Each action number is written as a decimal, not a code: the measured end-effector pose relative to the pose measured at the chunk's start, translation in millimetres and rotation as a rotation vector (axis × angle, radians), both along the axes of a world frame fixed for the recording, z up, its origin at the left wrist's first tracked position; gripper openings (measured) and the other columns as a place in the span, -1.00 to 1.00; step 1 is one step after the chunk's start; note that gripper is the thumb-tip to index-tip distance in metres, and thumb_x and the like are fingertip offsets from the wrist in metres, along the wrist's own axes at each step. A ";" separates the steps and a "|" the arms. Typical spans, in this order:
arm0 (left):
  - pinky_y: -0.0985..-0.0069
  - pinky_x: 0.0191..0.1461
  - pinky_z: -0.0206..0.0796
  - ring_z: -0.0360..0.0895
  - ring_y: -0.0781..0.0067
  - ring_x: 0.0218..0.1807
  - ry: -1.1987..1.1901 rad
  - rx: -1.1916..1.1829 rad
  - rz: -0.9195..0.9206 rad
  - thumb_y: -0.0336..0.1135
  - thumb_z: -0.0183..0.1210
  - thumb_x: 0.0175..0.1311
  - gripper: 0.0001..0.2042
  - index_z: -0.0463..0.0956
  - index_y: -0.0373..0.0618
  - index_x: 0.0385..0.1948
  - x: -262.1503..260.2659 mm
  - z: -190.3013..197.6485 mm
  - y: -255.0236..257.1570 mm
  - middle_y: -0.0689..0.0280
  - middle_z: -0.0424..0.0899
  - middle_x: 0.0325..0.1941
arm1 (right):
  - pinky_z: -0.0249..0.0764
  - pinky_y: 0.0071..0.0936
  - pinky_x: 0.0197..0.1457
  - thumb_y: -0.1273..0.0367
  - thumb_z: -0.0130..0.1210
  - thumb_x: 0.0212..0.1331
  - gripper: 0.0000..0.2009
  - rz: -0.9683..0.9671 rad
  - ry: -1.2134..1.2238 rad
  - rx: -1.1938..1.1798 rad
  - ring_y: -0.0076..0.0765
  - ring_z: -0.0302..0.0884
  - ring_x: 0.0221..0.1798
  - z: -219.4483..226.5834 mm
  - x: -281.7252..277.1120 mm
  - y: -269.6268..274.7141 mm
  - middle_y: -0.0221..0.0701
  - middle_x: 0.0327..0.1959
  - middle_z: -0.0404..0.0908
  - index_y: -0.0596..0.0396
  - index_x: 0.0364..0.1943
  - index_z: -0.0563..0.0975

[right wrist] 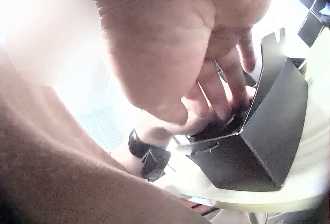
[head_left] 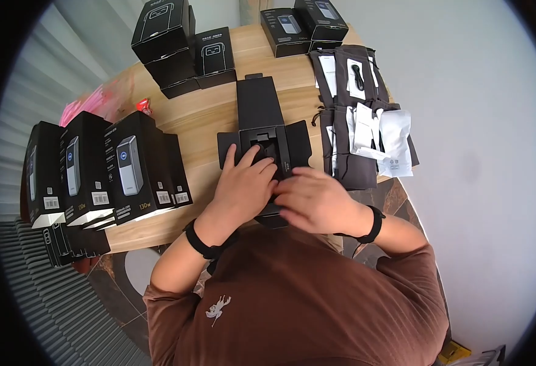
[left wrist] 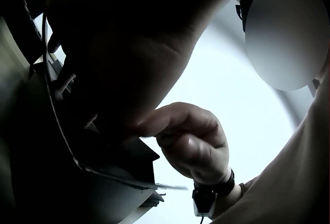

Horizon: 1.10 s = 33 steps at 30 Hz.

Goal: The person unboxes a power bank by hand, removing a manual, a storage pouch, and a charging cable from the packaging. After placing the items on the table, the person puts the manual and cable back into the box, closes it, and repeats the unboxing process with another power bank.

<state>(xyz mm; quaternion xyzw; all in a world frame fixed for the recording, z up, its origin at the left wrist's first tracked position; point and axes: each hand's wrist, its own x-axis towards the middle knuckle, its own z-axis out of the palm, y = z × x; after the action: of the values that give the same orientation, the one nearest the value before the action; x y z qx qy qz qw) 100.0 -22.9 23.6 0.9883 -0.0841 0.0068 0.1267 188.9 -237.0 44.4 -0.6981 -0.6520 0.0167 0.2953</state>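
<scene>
In the head view an open black box (head_left: 259,100) stands on the table with its long lid folded back and a side flap (head_left: 298,141) out to either side. My left hand (head_left: 243,183) lies over the box with its fingers spread, several of them reaching down into the dark inside. Beside it, at the near right edge of the box, my right hand (head_left: 314,198) has its fingers pointing toward the left hand. From the right wrist view, the right hand's fingers (right wrist: 219,87) hang straight down over the box opening (right wrist: 227,128). What lies under the fingers is hidden.
Tall black boxes (head_left: 135,168) with power bank pictures stand in a row at left. More black boxes (head_left: 216,58) are stacked at the back left, others (head_left: 286,30) at the back right. Dark pouches (head_left: 359,174) with white packets (head_left: 396,143) lie at right; pink plastic (head_left: 91,104) lies behind the left row.
</scene>
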 end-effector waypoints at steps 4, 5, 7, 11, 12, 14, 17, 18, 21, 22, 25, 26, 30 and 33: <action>-0.30 0.69 -0.09 0.30 0.08 0.61 -0.001 -0.006 0.017 -0.20 0.34 0.36 -0.60 0.63 -0.05 0.20 0.1 -7.3 -6.3 0.32 0.60 0.41 | 0.47 -0.17 0.41 0.49 0.41 0.11 -0.44 -0.690 0.088 0.210 -0.09 0.54 0.33 -7.7 4.9 -11.5 -0.15 0.24 0.58 0.13 0.24 0.49; -0.30 0.69 -0.10 0.29 0.08 0.62 0.003 0.000 0.027 -0.20 0.36 0.34 -0.58 0.63 -0.05 0.20 -0.1 -9.5 -8.5 0.32 0.59 0.42 | 0.47 -0.26 0.40 0.58 0.35 0.18 -0.32 -0.694 0.456 0.175 -0.17 0.52 0.37 -21.7 3.6 -17.2 -0.14 0.35 0.48 0.15 0.42 0.36; -0.30 0.70 -0.11 0.30 0.07 0.62 -0.010 -0.020 0.035 -0.23 0.39 0.31 -0.58 0.64 -0.05 0.19 -2.1 -8.2 -8.7 0.32 0.59 0.43 | 0.46 -0.30 0.43 0.59 0.32 0.24 -0.30 -0.558 0.932 0.333 -0.26 0.52 0.37 -32.5 -10.1 -11.3 -0.18 0.34 0.51 0.16 0.48 0.31; -0.28 0.68 -0.04 0.40 0.01 0.55 -0.127 -0.125 0.060 -0.33 0.36 0.29 -0.65 0.65 -0.10 0.11 -14.3 2.4 6.3 0.29 0.61 0.41 | 0.48 -0.28 0.46 0.55 0.34 0.28 -0.33 -0.303 0.856 0.287 -0.23 0.58 0.35 -27.6 -22.7 -4.4 -0.19 0.35 0.56 0.21 0.48 0.34; -0.28 0.67 -0.02 0.43 0.00 0.52 -0.165 -0.151 0.075 -0.35 0.35 0.29 -0.67 0.66 -0.12 0.08 -20.0 5.7 12.3 0.28 0.61 0.41 | 0.49 -0.24 0.48 0.49 0.35 0.29 -0.39 -0.256 0.805 0.253 -0.17 0.60 0.35 -26.7 -20.7 -2.1 -0.19 0.35 0.56 0.23 0.42 0.40; -0.12 0.60 0.13 0.48 -0.10 0.44 -0.290 -0.196 0.118 -0.44 0.35 0.24 -0.66 0.64 -0.17 0.06 -31.5 15.4 17.1 0.15 0.61 0.38 | 0.46 -0.15 0.52 0.33 0.39 0.27 -0.44 -0.186 0.504 0.065 -0.07 0.59 0.35 -31.6 -9.8 0.6 -0.17 0.36 0.56 0.23 0.31 0.49; 0.03 0.46 0.29 0.50 -0.09 0.35 -0.458 -0.236 0.286 -0.44 0.42 0.18 -0.51 0.53 -0.23 0.18 -50.8 14.6 19.7 -0.02 0.56 0.35 | 0.42 -0.06 0.57 0.10 0.43 0.19 -0.41 -0.101 0.214 -0.032 0.04 0.57 0.34 -30.1 -7.0 0.5 -0.17 0.35 0.56 0.20 0.19 0.58; 0.04 0.46 0.29 0.50 -0.07 0.35 -0.437 -0.357 0.354 -0.44 0.43 0.18 -0.46 0.49 -0.23 0.23 -58.5 3.4 22.2 -0.01 0.55 0.35 | 0.40 -0.03 0.59 0.03 0.44 0.16 -0.39 -0.076 0.144 -0.033 0.07 0.56 0.34 -26.9 -6.0 0.5 -0.17 0.35 0.56 0.18 0.16 0.60; 0.10 0.49 0.30 0.48 0.01 0.39 -0.273 -0.911 0.438 -0.44 0.45 0.19 -0.25 0.28 -0.22 0.44 -74.7 -27.2 28.3 0.01 0.52 0.39 | 0.43 -0.07 0.58 -0.02 0.47 0.09 -0.35 -0.004 0.092 -0.036 0.02 0.58 0.34 -16.9 -0.4 -5.1 -0.19 0.33 0.58 0.16 0.13 0.61; 0.10 0.50 0.30 0.47 0.01 0.41 -0.228 -0.920 0.314 -0.43 0.45 0.19 -0.26 0.30 -0.21 0.44 -75.8 -31.2 30.5 0.02 0.53 0.39 | 0.45 -0.10 0.57 -0.02 0.47 0.10 -0.36 0.020 0.078 -0.041 0.01 0.58 0.33 -15.5 0.9 -6.0 -0.19 0.33 0.59 0.16 0.12 0.62; 0.10 0.54 0.27 0.44 -0.05 0.47 -0.025 -0.900 0.038 -0.33 0.51 0.15 -0.29 0.41 -0.15 0.38 -69.2 -22.9 32.4 0.06 0.53 0.39 | 0.57 -0.14 0.42 0.08 0.48 0.16 -0.48 -0.003 0.073 -0.033 0.02 0.64 0.24 -27.2 1.8 -4.7 -0.21 0.30 0.60 0.09 0.08 0.61; 0.09 0.53 0.28 0.44 -0.07 0.46 -0.008 -0.799 0.001 -0.29 0.53 0.14 -0.29 0.43 -0.14 0.37 -64.2 -13.7 28.9 0.06 0.53 0.39 | 0.59 -0.15 0.36 0.14 0.47 0.17 -0.54 -0.053 0.162 -0.051 0.02 0.64 0.23 -29.9 2.4 -3.9 -0.21 0.28 0.60 0.08 0.06 0.62; 0.10 0.44 0.32 0.47 -0.08 0.36 -0.077 -0.556 -0.075 -0.19 0.56 0.10 -0.33 0.51 -0.12 0.28 -49.0 -6.8 16.4 0.09 0.58 0.29 | 0.65 -0.16 0.09 0.38 0.42 0.20 -0.73 -0.153 0.290 0.015 -0.01 0.69 0.06 -33.7 12.1 7.2 -0.26 0.18 0.63 0.07 -0.04 0.65; 0.14 0.38 0.34 0.48 0.03 0.29 -0.152 -0.509 -0.077 -0.26 0.51 0.17 -0.45 0.57 -0.06 0.22 -43.1 -19.0 14.1 0.22 0.64 0.17 | 0.66 -0.19 0.07 0.39 0.41 0.21 -0.73 -0.108 0.235 0.049 -0.01 0.70 -0.03 -35.6 18.1 10.7 -0.27 0.16 0.63 0.09 -0.04 0.65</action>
<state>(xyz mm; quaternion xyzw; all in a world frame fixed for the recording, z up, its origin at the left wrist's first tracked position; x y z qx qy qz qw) 56.8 -8.8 4.6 0.9174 -0.1263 0.0970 0.3646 207.0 -226.3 8.8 -0.7179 -0.5747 0.0666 0.3871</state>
